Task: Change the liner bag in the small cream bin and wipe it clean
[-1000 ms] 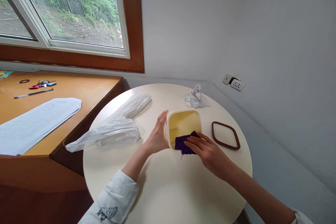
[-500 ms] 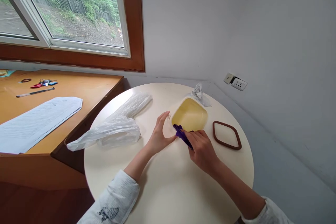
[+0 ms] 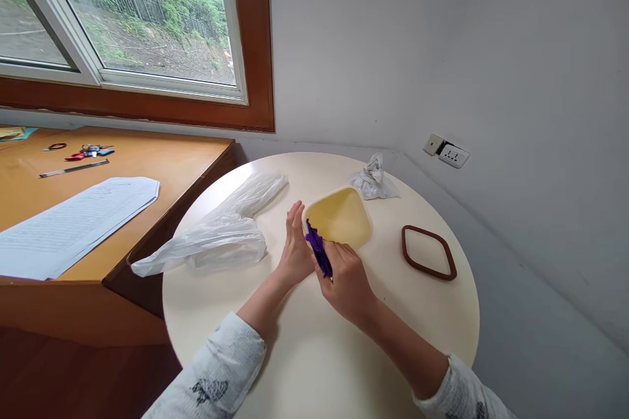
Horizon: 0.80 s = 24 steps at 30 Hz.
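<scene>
A pale yellow square plastic container point(image 3: 346, 216) sits on the round table, its open top facing up and its body angled. My left hand point(image 3: 296, 252) is against its left side, fingers along the outer wall and the thumb mostly hidden near the front corner. In my right hand point(image 3: 346, 285) is a crumpled purple cloth point(image 3: 319, 252), pinched over the near left rim of the container. The cloth hides part of that rim. To the right lies a brown, rounded-square ring point(image 3: 429, 253), apart from both hands.
A white plastic bag point(image 3: 221, 229) is spread on the left of the round table point(image 3: 314, 353). Behind the container sits a crumpled, knotted bag point(image 3: 374, 178). On the wooden desk point(image 3: 187, 150) at left are papers point(image 3: 88, 222), a pen point(image 3: 73, 169) and keys point(image 3: 93, 150).
The container has shifted left and turned, coming against my left hand, which was spread apart beside it. My right hand has moved left with the purple cloth along the rim.
</scene>
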Motion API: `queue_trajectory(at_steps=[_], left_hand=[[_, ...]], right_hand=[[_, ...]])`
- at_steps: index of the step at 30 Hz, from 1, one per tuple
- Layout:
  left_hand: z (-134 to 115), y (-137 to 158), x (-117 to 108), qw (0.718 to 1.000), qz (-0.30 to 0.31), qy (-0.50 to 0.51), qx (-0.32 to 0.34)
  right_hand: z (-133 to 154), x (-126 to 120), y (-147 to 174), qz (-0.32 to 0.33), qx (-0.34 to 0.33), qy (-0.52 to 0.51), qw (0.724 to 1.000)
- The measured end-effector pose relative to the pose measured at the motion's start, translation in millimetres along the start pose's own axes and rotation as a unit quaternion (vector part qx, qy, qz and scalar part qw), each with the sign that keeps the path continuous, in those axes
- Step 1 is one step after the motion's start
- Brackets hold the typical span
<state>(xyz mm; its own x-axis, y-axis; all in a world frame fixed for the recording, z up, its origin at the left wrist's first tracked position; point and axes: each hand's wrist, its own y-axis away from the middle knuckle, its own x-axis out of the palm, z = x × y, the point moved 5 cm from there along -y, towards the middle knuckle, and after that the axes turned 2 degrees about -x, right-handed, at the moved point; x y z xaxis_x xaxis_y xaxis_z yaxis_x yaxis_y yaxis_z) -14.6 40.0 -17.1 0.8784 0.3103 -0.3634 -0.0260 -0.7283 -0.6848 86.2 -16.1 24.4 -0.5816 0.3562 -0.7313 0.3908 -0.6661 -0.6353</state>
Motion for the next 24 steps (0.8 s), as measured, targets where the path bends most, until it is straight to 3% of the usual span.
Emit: queue_trajectory(at_steps=[4,10,15,20,24], left_hand=[[-4.3,-1.3,-1.7,1.0,0.014,-0.016,0.02],[-12.6,-2.2,-0.7,0.998,0.036,-0.011,0.045],[-13.0,-0.8,2.2,0.997,0.054,-0.009,0.047],[-15.6,0.8,3.8,0.995,0.07,-0.014,0.063],[-16.6,0.5,4.0,0.995,0.08,-0.015,0.059]], right_hand=[[-5.6,-11.1,3.8,0.034,-0.014,-0.023,0.999],[-13.6,-23.8,12.2,0.117,-0.071,0.024,0.99],[-22.4,-20.5,5.4,0.238,0.007,0.007,0.971],[-33.6,0.8,-10.0,0.372,0.072,-0.021,0.925],[-47.4,21.1,-21.4,0.444,0.081,-0.032,0.892]])
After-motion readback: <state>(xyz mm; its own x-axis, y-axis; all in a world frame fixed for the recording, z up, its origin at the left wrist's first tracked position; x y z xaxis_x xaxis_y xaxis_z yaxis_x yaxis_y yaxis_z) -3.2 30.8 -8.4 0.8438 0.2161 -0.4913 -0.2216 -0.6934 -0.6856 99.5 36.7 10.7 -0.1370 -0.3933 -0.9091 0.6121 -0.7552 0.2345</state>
